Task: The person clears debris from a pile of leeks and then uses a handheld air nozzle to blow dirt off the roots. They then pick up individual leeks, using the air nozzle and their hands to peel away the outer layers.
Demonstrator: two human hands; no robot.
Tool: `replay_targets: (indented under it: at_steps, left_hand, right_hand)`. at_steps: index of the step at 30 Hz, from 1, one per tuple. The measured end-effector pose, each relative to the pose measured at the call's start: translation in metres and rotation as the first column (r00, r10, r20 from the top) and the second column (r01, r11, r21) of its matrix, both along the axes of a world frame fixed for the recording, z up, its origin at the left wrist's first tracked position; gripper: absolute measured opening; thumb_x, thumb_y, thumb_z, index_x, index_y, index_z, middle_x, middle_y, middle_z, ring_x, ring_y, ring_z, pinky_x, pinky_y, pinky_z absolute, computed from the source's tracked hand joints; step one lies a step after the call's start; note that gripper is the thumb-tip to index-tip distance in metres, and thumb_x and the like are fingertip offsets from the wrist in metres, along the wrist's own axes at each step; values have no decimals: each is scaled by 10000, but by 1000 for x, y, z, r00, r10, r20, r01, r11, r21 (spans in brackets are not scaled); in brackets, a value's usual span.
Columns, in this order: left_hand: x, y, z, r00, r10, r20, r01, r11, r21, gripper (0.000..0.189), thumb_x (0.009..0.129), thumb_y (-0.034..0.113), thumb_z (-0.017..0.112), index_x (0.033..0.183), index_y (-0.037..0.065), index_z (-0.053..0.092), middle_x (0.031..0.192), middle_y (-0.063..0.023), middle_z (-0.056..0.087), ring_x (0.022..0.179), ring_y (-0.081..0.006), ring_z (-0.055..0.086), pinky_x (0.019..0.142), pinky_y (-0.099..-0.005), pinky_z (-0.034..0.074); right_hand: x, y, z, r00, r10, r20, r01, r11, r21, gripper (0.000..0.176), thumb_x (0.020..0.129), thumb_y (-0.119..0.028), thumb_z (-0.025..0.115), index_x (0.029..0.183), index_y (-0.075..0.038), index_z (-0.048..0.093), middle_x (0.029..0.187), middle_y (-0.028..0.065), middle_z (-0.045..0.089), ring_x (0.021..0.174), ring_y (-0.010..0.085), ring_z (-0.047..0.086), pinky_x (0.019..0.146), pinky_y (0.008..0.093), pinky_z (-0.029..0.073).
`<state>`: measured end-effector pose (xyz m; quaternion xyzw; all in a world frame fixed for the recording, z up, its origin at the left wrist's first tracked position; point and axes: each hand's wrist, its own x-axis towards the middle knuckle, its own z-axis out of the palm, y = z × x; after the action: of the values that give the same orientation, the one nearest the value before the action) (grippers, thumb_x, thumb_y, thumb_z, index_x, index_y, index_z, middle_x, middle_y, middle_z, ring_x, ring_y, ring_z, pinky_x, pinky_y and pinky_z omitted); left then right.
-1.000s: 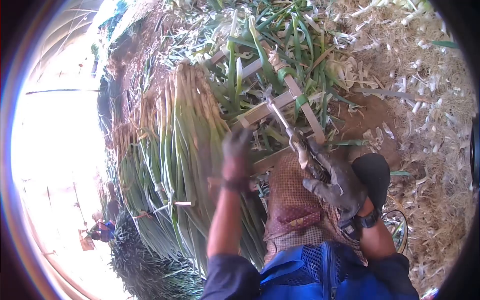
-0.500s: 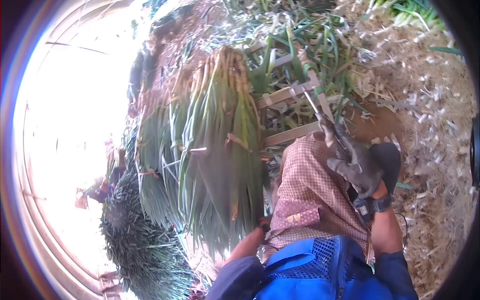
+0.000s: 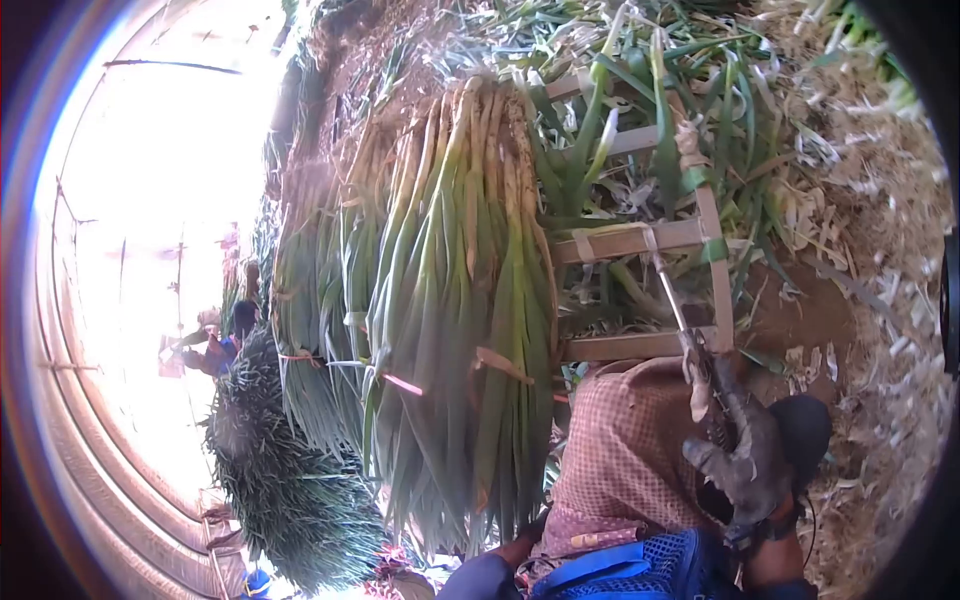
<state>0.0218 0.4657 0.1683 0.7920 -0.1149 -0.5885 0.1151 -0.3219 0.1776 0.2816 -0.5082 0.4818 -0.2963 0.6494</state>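
My right hand [image 3: 745, 460], in a dirty grey glove, is closed round the handle of a tool with a thin metal rod [image 3: 668, 290]. The rod points up over a wooden frame [image 3: 640, 240]. Beside the frame, on the left, lies a large pile of green onions [image 3: 460, 290], roots toward the top and tied with bands. Only the wrist of my left arm [image 3: 515, 552] shows at the pile's lower edge; the left hand is hidden behind the leaves. A checkered cloth [image 3: 620, 430] covers my lap.
Loose leaves and onion trimmings [image 3: 860, 250] litter the ground on the right. Farther left stands another big heap of greens [image 3: 290, 470], with a person [image 3: 225, 345] beyond it. More green onions [image 3: 890, 70] lie at the top right.
The view has shifted, so the frame, pile and lap appear lower. My right hand still holds the tool. Less of my left forearm shows.
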Motion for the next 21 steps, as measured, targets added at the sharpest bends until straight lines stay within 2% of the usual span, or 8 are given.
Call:
replay_targets:
  at_steps: [2, 5, 9, 11, 13, 17, 19, 21]
  left_hand:
    - [1, -10, 2, 1000, 29, -11, -29, 1000, -2, 330, 975, 199, 725, 1206, -36, 734, 1093, -69, 773, 967, -128, 681, 882, -312, 536]
    - [0, -18, 14, 998, 51, -37, -52, 997, -47, 329, 974, 200, 731, 1204, -34, 736, 1093, -66, 773, 966, -125, 681, 879, -308, 537]
    - [-2, -16, 11, 996, 34, -83, -46, 987, -155, 327, 973, 201, 739, 1202, -32, 737, 1092, -63, 773, 965, -120, 681, 875, -303, 539]
    - [-8, -7, 1, 995, 21, -98, -42, 976, -212, 326, 972, 202, 742, 1200, -31, 738, 1092, -61, 773, 964, -118, 680, 873, -300, 540]
    - [-14, -1, -2, 994, 2, -109, -30, 968, -249, 325, 972, 203, 746, 1199, -30, 739, 1091, -59, 773, 963, -116, 680, 871, -297, 541]
    - [-22, -13, -10, 987, -38, -156, -18, 939, -343, 324, 971, 204, 754, 1197, -28, 741, 1091, -55, 772, 962, -111, 680, 867, -292, 542]
    - [-27, -14, 2, 983, -60, -175, -8, 931, -364, 323, 970, 204, 758, 1195, -27, 742, 1090, -53, 772, 961, -109, 680, 865, -289, 543]
    - [-29, -20, 22, 978, -80, -190, 0, 923, -384, 322, 970, 205, 761, 1194, -26, 742, 1090, -52, 772, 961, -107, 680, 863, -287, 544]
  right_hand:
    - [6, -34, -4, 991, 75, -114, -78, 996, -30, 866, 839, -80, 776, 1599, 24, 374, 1332, 200, 666, 1228, 251, 641, 1056, 350, 500]
    - [25, -63, 1, 996, 53, -69, -52, 998, 20, 862, 863, -90, 778, 1603, 37, 353, 1410, 218, 634, 1275, 228, 618, 1074, 328, 489]
    - [34, -86, -1, 992, 123, -10, -123, 988, -90, 838, 887, -88, 763, 1607, 24, 350, 1443, 214, 611, 1268, 214, 619, 1075, 324, 487]
    - [42, -95, 13, 978, 186, -100, -196, 975, -104, 813, 904, -87, 744, 1611, 8, 354, 1470, 231, 586, 1300, 217, 606, 1096, 326, 470]
    - [49, -105, 15, 897, 296, -329, -330, 942, -53, 790, 923, -115, 729, 1613, -9, 360, 1458, 211, 590, 1249, 206, 637, 1054, 318, 494]
    - [26, -87, -40, 877, 94, -471, -386, 721, -575, 810, 912, -203, 735, 1618, -53, 367, 1382, 220, 646, 1212, 297, 676, 996, 389, 525]
    - [20, -45, -47, 883, 203, -424, -361, 869, -337, 827, 901, -206, 738, 1622, -67, 358, 1337, 240, 664, 1209, 352, 673, 1001, 415, 524]
    - [20, -36, -41, 914, 228, -335, -363, 828, -426, 840, 897, -216, 738, 1625, -71, 347, 1277, 243, 689, 1148, 388, 693, 966, 427, 541]
